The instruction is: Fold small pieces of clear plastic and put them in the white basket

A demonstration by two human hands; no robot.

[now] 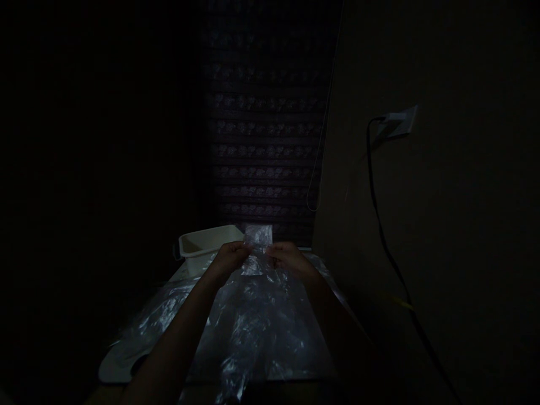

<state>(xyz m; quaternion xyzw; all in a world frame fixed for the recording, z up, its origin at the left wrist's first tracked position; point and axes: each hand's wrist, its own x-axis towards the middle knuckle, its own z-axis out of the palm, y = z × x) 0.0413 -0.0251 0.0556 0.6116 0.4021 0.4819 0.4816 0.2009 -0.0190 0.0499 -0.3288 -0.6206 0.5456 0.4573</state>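
Note:
Both arms reach out over a table, and between the hands is a small clear plastic bag [259,235]. My left hand [231,257] pinches its left side. On the right side, my right hand [287,257] grips the same bag, fingers closed. The bag stands upright, its top above the hands, and it looks crinkled and shiny. Below and around the hands, more clear plastic bags [248,320] lie loosely spread over the tabletop, some hanging past the front edge. In the dim light I cannot tell whether the bag contains anything.
A white plastic bin [198,259] stands at the table's back left. A patterned blind [265,152] hangs behind, with a looped cord [314,208]. On the right wall, a black cable [382,230] runs down from a socket [399,122]. The white table's [113,365] front left corner shows.

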